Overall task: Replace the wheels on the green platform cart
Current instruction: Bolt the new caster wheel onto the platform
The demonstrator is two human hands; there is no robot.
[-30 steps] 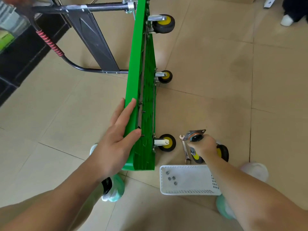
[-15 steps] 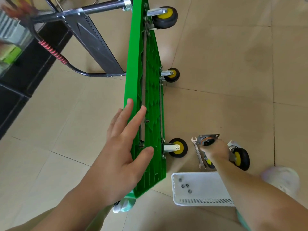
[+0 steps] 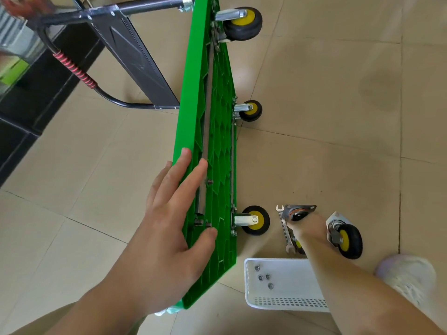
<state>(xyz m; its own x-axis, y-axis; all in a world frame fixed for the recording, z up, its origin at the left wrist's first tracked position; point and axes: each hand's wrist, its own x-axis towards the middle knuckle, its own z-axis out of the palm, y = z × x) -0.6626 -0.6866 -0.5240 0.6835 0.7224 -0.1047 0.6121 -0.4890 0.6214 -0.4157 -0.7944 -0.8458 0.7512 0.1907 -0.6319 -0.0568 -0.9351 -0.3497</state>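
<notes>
Green platform cart [image 3: 217, 146]: stands on edge on the floor, underside exposed. Three mounted casters [image 3: 254, 220] are visible; its near upper corner shows only bare bolts [image 3: 203, 222], so I judge one fitting is left. My left hand [image 3: 169, 233], fingers straight, presses the cart. Right of the cart, my right hand [image 3: 307, 229] grips a loose caster [image 3: 298, 211] beside a wrench [image 3: 284, 226]. Nuts [image 3: 263, 276] lie in the basket [image 3: 285, 303].

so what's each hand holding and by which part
Right hand grips a loose black-and-yellow caster wheel by its fork, under the steel plate. Left hand holds nothing, resting flat against the green plastic cart deck.
</notes>
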